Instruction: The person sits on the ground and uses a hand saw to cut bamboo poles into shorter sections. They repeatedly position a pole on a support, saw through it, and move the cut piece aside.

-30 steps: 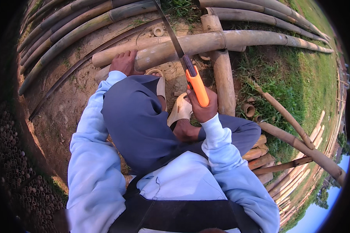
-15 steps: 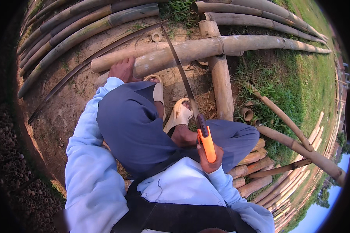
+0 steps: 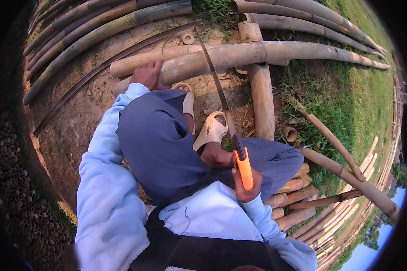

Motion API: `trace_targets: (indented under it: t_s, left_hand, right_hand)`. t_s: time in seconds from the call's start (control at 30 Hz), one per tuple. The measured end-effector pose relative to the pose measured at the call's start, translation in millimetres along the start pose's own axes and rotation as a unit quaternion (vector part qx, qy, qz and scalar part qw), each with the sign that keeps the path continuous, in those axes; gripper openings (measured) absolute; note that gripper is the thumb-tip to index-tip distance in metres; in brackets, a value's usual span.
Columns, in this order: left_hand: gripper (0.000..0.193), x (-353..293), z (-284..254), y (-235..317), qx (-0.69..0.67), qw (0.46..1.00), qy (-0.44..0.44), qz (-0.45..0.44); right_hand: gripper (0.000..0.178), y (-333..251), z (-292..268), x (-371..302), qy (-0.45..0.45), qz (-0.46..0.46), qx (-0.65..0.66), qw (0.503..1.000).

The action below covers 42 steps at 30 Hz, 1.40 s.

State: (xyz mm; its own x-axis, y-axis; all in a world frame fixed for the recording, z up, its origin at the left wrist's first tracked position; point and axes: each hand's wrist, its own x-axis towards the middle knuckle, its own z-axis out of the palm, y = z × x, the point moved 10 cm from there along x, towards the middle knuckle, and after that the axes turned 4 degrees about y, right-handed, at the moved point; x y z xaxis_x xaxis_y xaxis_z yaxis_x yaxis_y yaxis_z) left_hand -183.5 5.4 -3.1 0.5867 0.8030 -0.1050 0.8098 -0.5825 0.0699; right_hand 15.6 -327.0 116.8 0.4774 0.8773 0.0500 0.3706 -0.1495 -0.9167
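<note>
In my right hand (image 3: pixel 248 186) is a hand saw (image 3: pixel 220 95), its orange handle wrapped by my fingers. The long dark blade runs up and away, crossing over a thick pale bamboo pole (image 3: pixel 190 67) with its tip beyond it. I cannot tell if the teeth touch the bamboo. My left hand (image 3: pixel 147 74) lies on a second bamboo pole (image 3: pixel 122 67) just behind, close to its left end, with fingers bent over it. The front pole's cut end is beside that hand. Both poles rest across a short, thick bamboo piece (image 3: pixel 262 99).
Long bamboo poles (image 3: pixel 95 36) lie at the far left, and more (image 3: pixel 298 27) at the far right. A thin dark strip (image 3: pixel 90 77) curves along the ground. A small bamboo ring (image 3: pixel 188 39) sits behind the poles. Cut pieces (image 3: pixel 298 198) are piled by my right knee.
The whole scene has shifted slightly to the right in the view. Both hands keep their holds, and the saw still crosses the front pole in nearly the same place.
</note>
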Motion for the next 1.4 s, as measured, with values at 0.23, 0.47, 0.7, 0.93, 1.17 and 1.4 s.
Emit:
trace_targets:
  t_s: [0.23,0.47,0.7,0.93,1.17,1.4]
  left_hand:
    - [0.093,2.8,0.1,1.7,0.003,1.0,-0.014,-0.016]
    - [0.099,35.8,-4.5,80.0,0.0,0.997,0.064,0.041]
    - [0.081,43.1,3.3,76.6,0.011,0.998,0.045,0.03]
    - [0.069,42.2,-5.6,80.5,-0.007,0.99,0.131,0.051]
    - [0.068,36.2,-9.3,83.3,0.001,0.995,0.088,0.053]
    - [0.067,40.5,-1.3,81.3,-0.016,0.995,0.088,0.04]
  right_hand:
    - [0.013,45.8,45.9,74.6,-0.022,0.019,0.058,0.998]
    - [0.014,50.6,51.3,65.7,-0.01,0.023,0.044,0.999]
    - [0.012,35.1,26.7,33.4,-0.018,0.051,0.028,0.998]
    - [0.015,14.4,14.2,21.6,-0.041,0.035,-0.019,0.998]
    - [0.012,44.7,43.7,49.6,-0.028,0.023,0.025,0.999]
    - [0.016,0.3,7.0,27.0,-0.048,0.049,-0.01,0.998]
